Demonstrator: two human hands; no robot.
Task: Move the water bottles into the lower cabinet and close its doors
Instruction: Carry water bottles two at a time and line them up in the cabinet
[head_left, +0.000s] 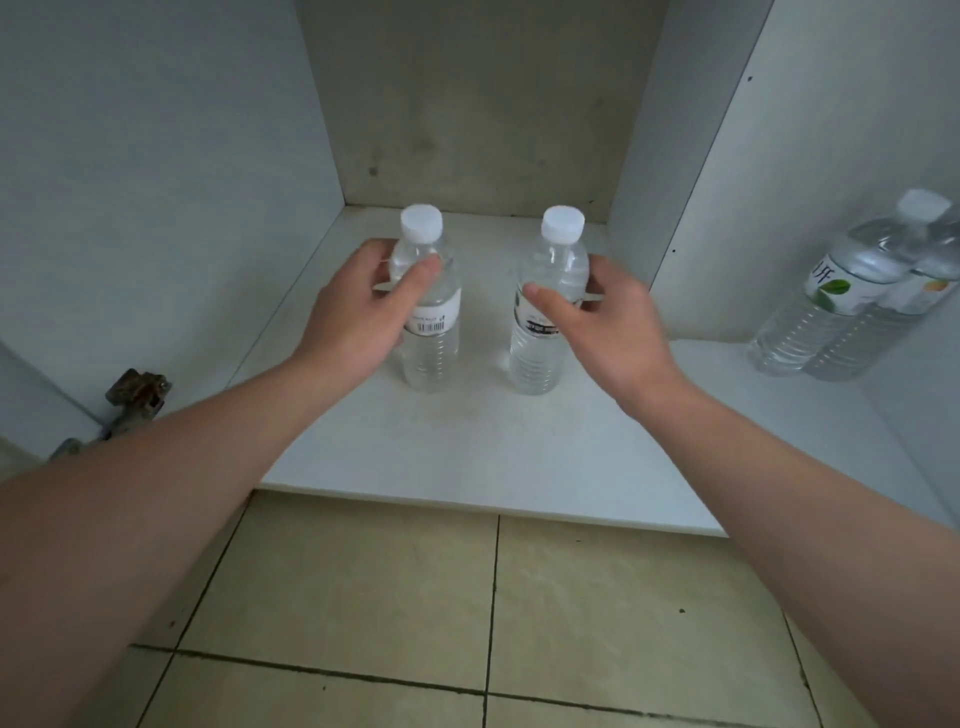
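Two clear water bottles with white caps stand upright on the white floor of the lower cabinet (467, 447), in its left compartment. My left hand (358, 317) curls round the left bottle (432, 343), thumb across its front and fingers behind it. In the same way my right hand (610, 325) wraps round the right bottle (537, 358), the thumb on its label. Both bottles' bases touch the shelf. No cabinet door is in sight.
Two more bottles with green and orange labels (831, 306) stand together in the right compartment, beyond a white divider panel (670, 182). A rusty door hinge (136, 395) juts out at the lower left. Beige floor tiles (467, 597) lie in front of the cabinet.
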